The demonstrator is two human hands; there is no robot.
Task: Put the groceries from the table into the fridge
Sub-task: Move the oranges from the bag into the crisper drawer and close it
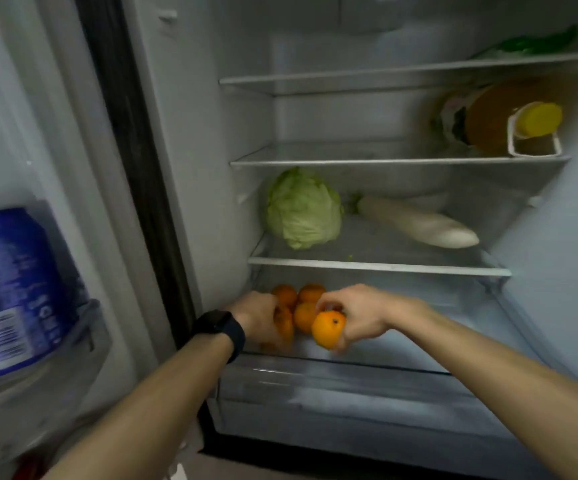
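Right now my right hand (353, 317) grips an orange (329, 329) at the near edge of the bottom fridge shelf (453, 336), my left hand (258, 317), its grip too blurred to tell, rests against the pile (310, 299), and a loose release could roll fruit off.

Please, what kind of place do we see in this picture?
Probably a home kitchen, seen at an open fridge. Its shelves hold a cabbage, a white radish and a big bottle, and the right hand holds an orange beside other oranges at the bottom.
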